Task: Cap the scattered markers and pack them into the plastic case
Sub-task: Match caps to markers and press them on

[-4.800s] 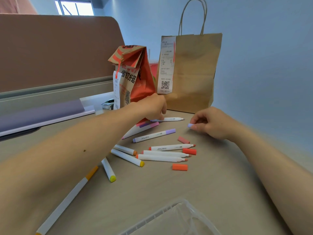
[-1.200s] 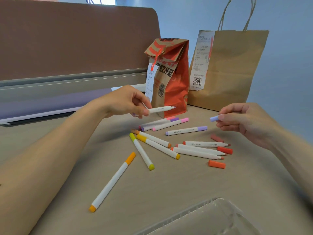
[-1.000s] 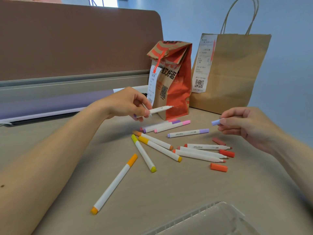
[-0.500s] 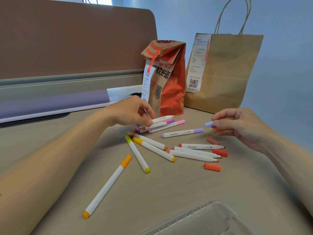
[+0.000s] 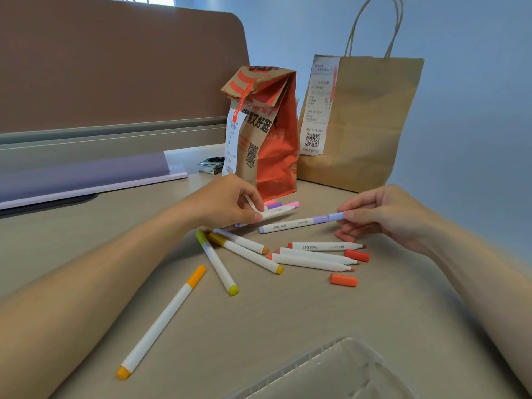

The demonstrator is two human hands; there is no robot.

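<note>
I record: left hand [image 5: 227, 203] pinching a white marker [image 5: 277, 212] toward the desk's [image 5: 288, 326] far edge. Right hand [image 5: 385, 214] pinches a lilac cap [image 5: 336, 216] at the purple marker's [image 5: 290, 224] end. Case [image 5: 331, 370] at near edge.

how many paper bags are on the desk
2: an orange bag behind the left hand, and a brown bag with handles to its right. None seems hidden.
</note>
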